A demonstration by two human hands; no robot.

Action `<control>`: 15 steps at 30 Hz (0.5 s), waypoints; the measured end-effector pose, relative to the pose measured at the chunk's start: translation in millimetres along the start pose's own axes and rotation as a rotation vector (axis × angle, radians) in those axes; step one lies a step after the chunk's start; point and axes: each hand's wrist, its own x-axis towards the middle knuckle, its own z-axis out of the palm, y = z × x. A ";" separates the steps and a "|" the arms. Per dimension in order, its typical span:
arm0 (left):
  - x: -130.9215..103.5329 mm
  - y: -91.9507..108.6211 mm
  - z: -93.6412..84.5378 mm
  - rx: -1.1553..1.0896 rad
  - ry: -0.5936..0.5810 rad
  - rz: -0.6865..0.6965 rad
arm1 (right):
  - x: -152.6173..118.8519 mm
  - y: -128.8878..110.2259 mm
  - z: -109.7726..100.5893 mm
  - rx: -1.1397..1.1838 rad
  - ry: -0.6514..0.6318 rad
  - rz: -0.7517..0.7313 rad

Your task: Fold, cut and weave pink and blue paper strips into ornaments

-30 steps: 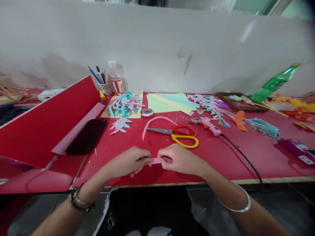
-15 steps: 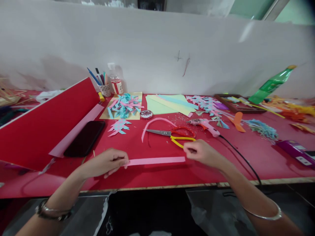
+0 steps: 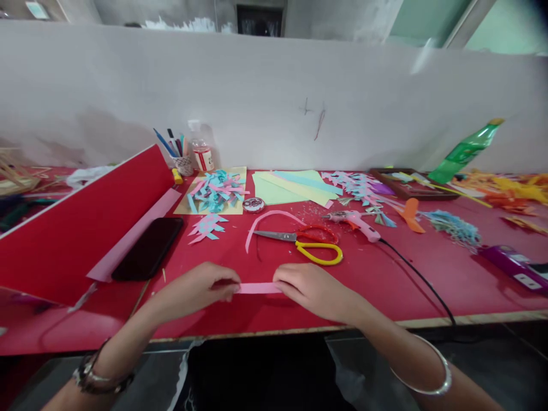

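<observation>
A pink paper strip [image 3: 258, 288] runs roughly level between the two hands, over the near edge of the red bench [image 3: 240, 321]. The left hand [image 3: 199, 290] has its fingers closed on one end. The right hand [image 3: 319, 292], which was off the strip half a second ago, now has its fingers closed on the other side, and the two hands have drawn nearer to each other. Only a short span shows between them, so the paper looks to be under control from both sides; whether more of it is tucked inside either hand I can't tell.

Just beyond the hands lie scissors [image 3: 295, 237] with one red and one yellow handle, beside a second, curved pink strip [image 3: 274, 213]. A pink glue gun [image 3: 362, 224] rests to the right, its cord trailing over the bench edge. On the left are a black phone [image 3: 148, 249] and a woven pink-and-blue piece [image 3: 208, 227]. Farther back come a heap of cut strips [image 3: 218, 191], a round tin [image 3: 254, 205] and pale paper sheets [image 3: 278, 193], with a green bottle [image 3: 464, 151] leaning at the far right.
</observation>
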 end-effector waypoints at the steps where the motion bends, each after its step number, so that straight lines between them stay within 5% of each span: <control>1: 1.2 1.9 2.4 0.048 0.048 0.040 | 2.2 0.4 1.0 0.017 0.005 0.007; 9: 23.7 30.2 31.2 0.590 0.271 0.041 | 12.3 2.1 6.6 0.185 0.094 0.045; 15: 25.1 18.8 32.2 0.678 0.279 0.189 | 5.3 3.4 2.5 0.209 0.117 0.031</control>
